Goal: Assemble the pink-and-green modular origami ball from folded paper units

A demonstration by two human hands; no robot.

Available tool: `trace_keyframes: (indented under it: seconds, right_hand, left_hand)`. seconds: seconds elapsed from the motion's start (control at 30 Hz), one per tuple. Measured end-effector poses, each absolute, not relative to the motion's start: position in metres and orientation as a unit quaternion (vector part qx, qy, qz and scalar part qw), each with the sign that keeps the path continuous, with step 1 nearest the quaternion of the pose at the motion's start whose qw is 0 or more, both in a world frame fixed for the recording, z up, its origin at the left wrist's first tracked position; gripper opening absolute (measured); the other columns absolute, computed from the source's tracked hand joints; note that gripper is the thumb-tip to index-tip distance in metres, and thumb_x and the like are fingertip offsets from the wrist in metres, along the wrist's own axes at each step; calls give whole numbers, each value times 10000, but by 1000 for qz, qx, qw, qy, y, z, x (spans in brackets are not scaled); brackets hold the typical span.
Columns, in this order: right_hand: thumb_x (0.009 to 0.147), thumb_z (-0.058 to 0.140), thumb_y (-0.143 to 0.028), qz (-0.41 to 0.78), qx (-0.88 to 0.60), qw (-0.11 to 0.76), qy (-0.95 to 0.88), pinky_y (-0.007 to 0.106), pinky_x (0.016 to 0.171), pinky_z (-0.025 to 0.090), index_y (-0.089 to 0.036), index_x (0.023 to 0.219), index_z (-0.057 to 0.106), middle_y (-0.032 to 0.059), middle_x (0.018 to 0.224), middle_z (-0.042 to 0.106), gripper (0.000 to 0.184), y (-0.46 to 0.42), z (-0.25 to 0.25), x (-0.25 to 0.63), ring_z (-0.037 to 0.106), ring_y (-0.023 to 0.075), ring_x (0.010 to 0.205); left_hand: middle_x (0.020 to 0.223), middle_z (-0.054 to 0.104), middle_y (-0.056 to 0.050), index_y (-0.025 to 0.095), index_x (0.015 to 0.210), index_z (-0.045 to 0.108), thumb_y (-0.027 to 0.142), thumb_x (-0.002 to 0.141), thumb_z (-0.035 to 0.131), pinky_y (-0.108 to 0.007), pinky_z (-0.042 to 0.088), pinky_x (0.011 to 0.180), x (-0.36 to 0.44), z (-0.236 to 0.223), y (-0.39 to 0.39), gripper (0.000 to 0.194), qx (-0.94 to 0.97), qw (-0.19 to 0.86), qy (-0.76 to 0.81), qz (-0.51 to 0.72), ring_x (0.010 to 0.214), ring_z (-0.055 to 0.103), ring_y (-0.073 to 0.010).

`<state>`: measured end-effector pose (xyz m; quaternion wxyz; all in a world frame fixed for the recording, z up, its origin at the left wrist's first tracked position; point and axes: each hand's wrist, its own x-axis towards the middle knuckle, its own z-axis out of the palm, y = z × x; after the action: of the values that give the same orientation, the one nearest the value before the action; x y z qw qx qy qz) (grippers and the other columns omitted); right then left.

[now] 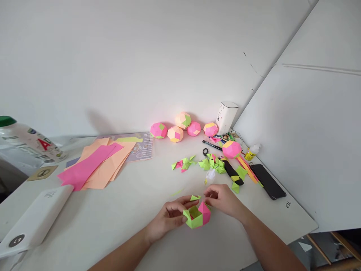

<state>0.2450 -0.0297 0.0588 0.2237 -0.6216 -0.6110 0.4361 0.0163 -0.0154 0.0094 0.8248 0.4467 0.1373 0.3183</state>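
Observation:
A partly closed paper ball (197,219) of green and pink folded pieces, with an opening on its top side, is held low over the table. My left hand (172,215) grips its left side, thumb at the front edge and fingers behind. At the ball's right rear edge, my right hand (221,198) has its fingers bent together against the pink part; what lies between the fingertips is hidden. A green flap (195,197) sticks up at the back near my left fingertips. Beyond the hands lie loose green folded paper pieces (211,164) and a green and pink cluster (184,164).
Finished paper balls (175,134) sit along the wall, one pink ball (231,149) nearer. On the right are a box cutter (232,172), glue bottle (252,152) and black phone (267,181). Paper sheets (96,165), a power bank (36,214) and a bottle (29,141) are left.

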Motion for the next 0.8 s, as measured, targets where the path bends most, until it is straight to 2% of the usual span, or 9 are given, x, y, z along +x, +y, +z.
trace_keyframes:
  seconds: [0.13, 0.27, 0.37, 0.57, 0.8]
  right_hand:
    - [709, 685, -301, 511, -580, 232, -590, 276, 631, 478, -204, 929, 652, 33, 780, 673, 242, -30, 53, 247, 637, 193, 756]
    - [694, 683, -228, 550, -540, 255, -583, 273, 643, 483, -184, 828, 640, 39, 841, 671, 147, -29, 50, 247, 632, 175, 745]
    - [686, 702, -239, 567, -522, 255, -584, 268, 639, 482, -170, 775, 637, 49, 887, 667, 130, -29, 48, 245, 620, 164, 737]
    - [694, 699, -241, 562, -513, 270, -589, 254, 606, 464, -168, 776, 644, 11, 749, 644, 123, -29, 46, 240, 597, 146, 694]
    - [721, 681, -251, 572, -504, 306, -570, 276, 616, 476, -157, 733, 616, 5, 696, 623, 115, -27, 47, 238, 596, 144, 655]
  left_hand:
    - [1324, 543, -53, 229, 784, 757, 127, 759, 675, -496, 379, 1005, 15, 6, -16, 134, 445, 832, 138, 302, 1249, 465, -359]
    - [1335, 538, -74, 213, 778, 761, 151, 733, 702, -499, 398, 978, 15, 6, -17, 96, 441, 838, 144, 286, 1225, 487, -374]
    - [1331, 541, -86, 204, 767, 763, 158, 721, 712, -501, 401, 969, 16, 7, -16, 82, 438, 841, 142, 283, 1210, 500, -381]
    - [1239, 585, -74, 211, 751, 760, 151, 719, 707, -492, 377, 988, 15, 8, -15, 86, 430, 842, 146, 290, 1191, 516, -376]
    - [1284, 542, -86, 196, 770, 754, 163, 723, 704, -484, 367, 987, 13, 8, -14, 76, 436, 838, 141, 297, 1142, 545, -350]
